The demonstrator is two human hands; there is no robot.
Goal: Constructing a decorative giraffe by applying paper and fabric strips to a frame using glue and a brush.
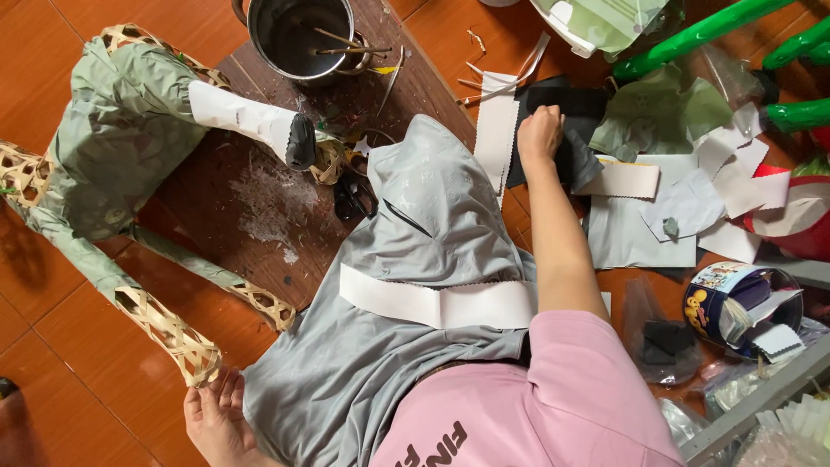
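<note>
On the red-brown tiled floor (pixel 104 380), a person in a pink shirt sits with grey cloth (pixel 415 285) draped over the lap and a long white pinked-edge fabric strip (pixel 437 304) lying across it. Their right hand (pixel 540 131) reaches out and presses, fingers curled down, on a black piece of fabric (pixel 571 130) among scattered white and pale green scraps; whether it pinches the black piece or only rests on it I cannot tell. The left hand (pixel 216 415) lies low at the bottom edge, fingers loosely open, touching the grey cloth's hem and holding nothing clearly.

By my reading the work is partway: the woven bamboo animal frame (pixel 121 156) is already covered with pale green paper over body and upper legs, with one white and black piece fixed at its end, but the lower legs show bare lattice. A metal pot with sticks (pixel 298 39) stands on the dark wooden board (pixel 259 190), and black scissors (pixel 354 197) lie just beside the cloth
</note>
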